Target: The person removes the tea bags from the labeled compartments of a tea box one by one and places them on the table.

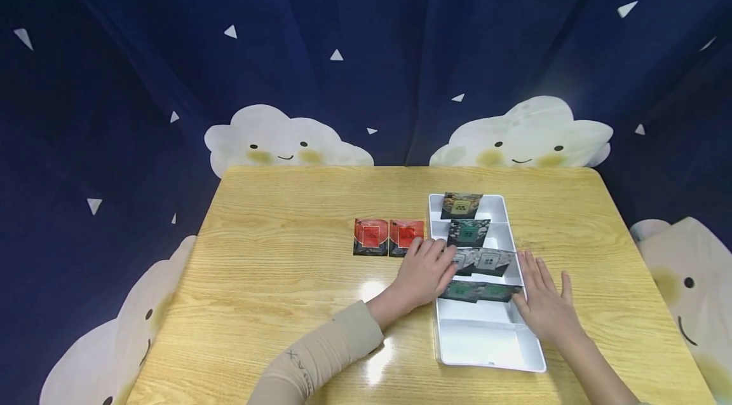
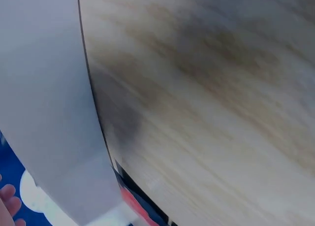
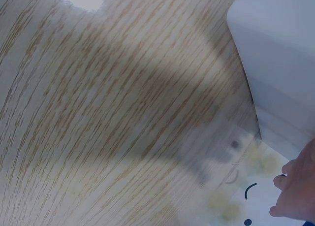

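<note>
Tray [image 1: 486, 344]: six packets [image 1: 467, 233] visible inside, two red packets [image 1: 370, 236] beside; two hands [image 1: 546, 306].

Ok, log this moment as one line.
left hand: over left rim of tray | right hand: at its right rim | two red packets: on table, beside tray

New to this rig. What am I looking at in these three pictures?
No machine: just a person's bare left hand and right hand. The wide picture is from a head-worn camera; the other two, from cameras on each wrist, show mostly tabletop and tray wall.

On the wooden table sits a white divided tray holding several dark packets. Two red-and-black packets lie outside it.

The hands are at opposite sides of the tray. I can't tell whether the left pinches a packet.
</note>
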The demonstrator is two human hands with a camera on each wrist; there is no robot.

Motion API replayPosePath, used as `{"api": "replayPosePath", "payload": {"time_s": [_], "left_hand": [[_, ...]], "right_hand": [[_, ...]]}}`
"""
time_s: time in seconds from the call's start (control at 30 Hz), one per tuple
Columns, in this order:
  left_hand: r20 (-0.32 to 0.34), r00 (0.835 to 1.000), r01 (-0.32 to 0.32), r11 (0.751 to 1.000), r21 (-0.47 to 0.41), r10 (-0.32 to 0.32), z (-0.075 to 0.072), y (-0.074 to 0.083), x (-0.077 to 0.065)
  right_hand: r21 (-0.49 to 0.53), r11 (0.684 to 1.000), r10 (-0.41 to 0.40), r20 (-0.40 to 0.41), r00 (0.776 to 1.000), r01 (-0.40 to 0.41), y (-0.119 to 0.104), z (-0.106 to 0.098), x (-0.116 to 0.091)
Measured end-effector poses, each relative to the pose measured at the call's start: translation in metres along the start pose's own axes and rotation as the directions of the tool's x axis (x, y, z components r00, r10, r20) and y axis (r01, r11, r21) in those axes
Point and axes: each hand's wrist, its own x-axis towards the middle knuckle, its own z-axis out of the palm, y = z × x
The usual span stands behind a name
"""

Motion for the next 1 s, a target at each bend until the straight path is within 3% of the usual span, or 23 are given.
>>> {"api": "replayPosePath", "payload": {"time_s": [0.17, 0.3, 0.6, 1.0], "left_hand": [[0.057, 0.993, -0.101, 0.995, -0.021, 0.102, 0.002, 0.011, -0.001], [0.104, 0.985, -0.141, 0.990, -0.004, 0.140, 0.006, 0.016, 0.000], [0.199, 0.971, -0.140, 0.990, 0.013, 0.135, 0.010, 0.022, 0.004], [0.191, 0.967, -0.183, 0.982, 0.051, 0.170, 0.008, 0.027, 0.007]], "right_hand": [[0.007, 1.000, 0.005, 0.006, 1.000, -0.005, 0.000, 0.001, 0.001], [0.003, 1.000, 0.006, 0.007, 1.000, -0.006, 0.001, 0.001, 0.001], [0.001, 1.000, 0.004, 0.002, 1.000, -0.004, 0.001, 0.001, 0.000], [-0.004, 1.000, 0.011, 0.011, 1.000, -0.011, 0.001, 0.004, 0.000]]}}
